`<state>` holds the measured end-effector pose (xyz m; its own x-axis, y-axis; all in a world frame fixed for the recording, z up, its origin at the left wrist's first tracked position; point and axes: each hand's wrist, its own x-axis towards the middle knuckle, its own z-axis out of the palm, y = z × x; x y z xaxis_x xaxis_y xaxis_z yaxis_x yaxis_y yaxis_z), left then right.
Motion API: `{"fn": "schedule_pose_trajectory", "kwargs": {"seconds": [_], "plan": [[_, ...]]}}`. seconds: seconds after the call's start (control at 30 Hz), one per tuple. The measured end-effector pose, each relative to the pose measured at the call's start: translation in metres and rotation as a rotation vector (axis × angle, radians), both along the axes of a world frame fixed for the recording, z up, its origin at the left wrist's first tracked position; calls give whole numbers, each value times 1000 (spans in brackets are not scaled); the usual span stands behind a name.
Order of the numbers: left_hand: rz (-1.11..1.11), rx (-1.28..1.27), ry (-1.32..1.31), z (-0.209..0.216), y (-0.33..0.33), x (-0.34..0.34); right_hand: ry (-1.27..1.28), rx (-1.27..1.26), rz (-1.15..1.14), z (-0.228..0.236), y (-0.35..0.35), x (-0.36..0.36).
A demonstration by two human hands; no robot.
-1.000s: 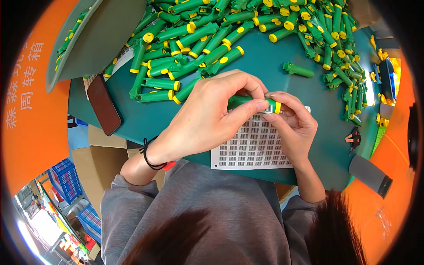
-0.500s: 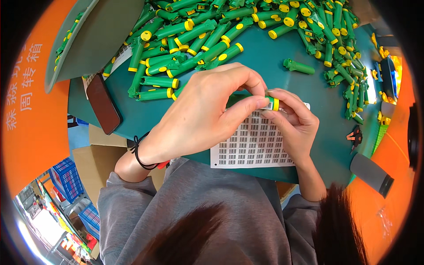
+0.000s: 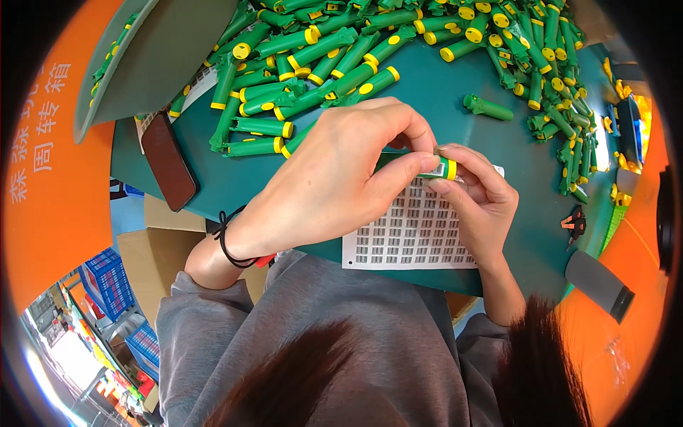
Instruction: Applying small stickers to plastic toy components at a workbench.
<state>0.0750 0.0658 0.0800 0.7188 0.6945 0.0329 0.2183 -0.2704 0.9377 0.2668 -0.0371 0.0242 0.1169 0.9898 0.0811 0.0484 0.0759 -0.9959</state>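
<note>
A green plastic tube with a yellow end band (image 3: 451, 169) is held between my two hands, above a white sheet of small printed labels (image 3: 398, 238). My left hand (image 3: 341, 167) wraps round the tube with its thumb on top and hides most of its length. A small white barcode sticker (image 3: 437, 170) shows on the tube beside my left thumb. Around the yellow end, the thumb and fingers of my right hand (image 3: 487, 203) are closed, the thumb tip just below it. Both hands touch the tube.
Many green tubes (image 3: 324, 50) with yellow ends are heaped across the far side of the green table (image 3: 427, 85). One loose tube (image 3: 488, 107) lies apart. A dark phone (image 3: 168, 164) is at left, small snips (image 3: 573, 222) and a grey cylinder (image 3: 599, 285) at right.
Both hands stay almost in place. My right thumb has slid slightly off the sticker, and more of the green beside the yellow band shows. The whole view has shifted a little.
</note>
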Motion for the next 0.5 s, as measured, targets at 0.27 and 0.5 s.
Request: {"fn": "schedule_pose_trajectory", "kwargs": {"seconds": [0.27,0.5], "plan": [[20,19,9,-1,-1,2,14,-5,6,0,-1,1],[-9,-287,-23,-15,9,7,58,61,7,-1,4,5]]}}
